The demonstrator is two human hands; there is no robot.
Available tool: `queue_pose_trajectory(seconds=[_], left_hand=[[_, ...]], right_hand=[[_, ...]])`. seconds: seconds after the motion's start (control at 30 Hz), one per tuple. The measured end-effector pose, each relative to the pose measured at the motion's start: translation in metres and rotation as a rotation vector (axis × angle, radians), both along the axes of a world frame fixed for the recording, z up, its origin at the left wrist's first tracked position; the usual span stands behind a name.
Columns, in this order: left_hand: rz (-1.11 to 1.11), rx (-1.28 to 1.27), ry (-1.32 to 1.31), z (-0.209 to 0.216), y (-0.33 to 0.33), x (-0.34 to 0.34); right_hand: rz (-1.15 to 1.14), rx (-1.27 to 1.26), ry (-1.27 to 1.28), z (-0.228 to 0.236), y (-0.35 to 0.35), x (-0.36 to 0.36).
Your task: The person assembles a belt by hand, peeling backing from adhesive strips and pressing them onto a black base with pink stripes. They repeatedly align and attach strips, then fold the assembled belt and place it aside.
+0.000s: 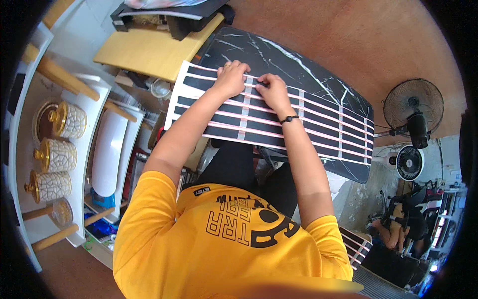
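A long flat panel (318,122) lies across the black marble-patterned table (308,65) in front of me. It shows dark bands between thin white-pink strips, with a white border at the left end and several grey crosspieces. My left hand (232,79) rests on its far edge, fingers bent but apart, near one grey crosspiece (244,112). Just right of that, my right hand (273,92) is closed, thumb and fingertips together at the panel's far strips. Whatever lies between those fingertips is too small to make out. A dark bracelet (289,119) circles my right wrist.
A yellow wooden desk (149,47) adjoins the table at the far left. White shelves (92,149) with gold-lidded jars (62,154) stand to the left. Two fans (413,104) are on the right. A similar striped panel (356,246) shows at lower right; beyond it, another person (398,226).
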State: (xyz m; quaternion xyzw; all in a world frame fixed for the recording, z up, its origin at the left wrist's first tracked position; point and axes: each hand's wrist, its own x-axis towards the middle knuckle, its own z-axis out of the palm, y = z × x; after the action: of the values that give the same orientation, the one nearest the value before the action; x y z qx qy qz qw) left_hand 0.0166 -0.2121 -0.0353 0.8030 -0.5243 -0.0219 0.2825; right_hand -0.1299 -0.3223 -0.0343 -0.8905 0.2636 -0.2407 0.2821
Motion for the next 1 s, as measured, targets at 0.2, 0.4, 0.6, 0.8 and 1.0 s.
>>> queue_pose_trajectory(seconds=[0.2, 0.4, 0.6, 0.8, 1.0], left_hand=[[-0.019, -0.075, 0.117, -0.012, -0.006, 0.0], [-0.019, -0.208, 0.055, -0.016, -0.003, -0.003], [-0.021, -0.232, 0.052, -0.018, -0.002, -0.002], [-0.022, -0.24, 0.053, -0.019, -0.001, -0.003], [0.01, -0.204, 0.039, -0.017, -0.002, -0.003]], right_hand=[[-0.076, -0.054, 0.189, 0.002, -0.001, 0.022], [-0.087, -0.035, 0.262, 0.005, -0.003, 0.03], [-0.079, -0.079, 0.265, 0.003, -0.003, 0.03], [-0.036, -0.105, 0.293, 0.005, -0.011, 0.033], [-0.141, -0.166, 0.242, 0.001, 0.0, 0.041]])
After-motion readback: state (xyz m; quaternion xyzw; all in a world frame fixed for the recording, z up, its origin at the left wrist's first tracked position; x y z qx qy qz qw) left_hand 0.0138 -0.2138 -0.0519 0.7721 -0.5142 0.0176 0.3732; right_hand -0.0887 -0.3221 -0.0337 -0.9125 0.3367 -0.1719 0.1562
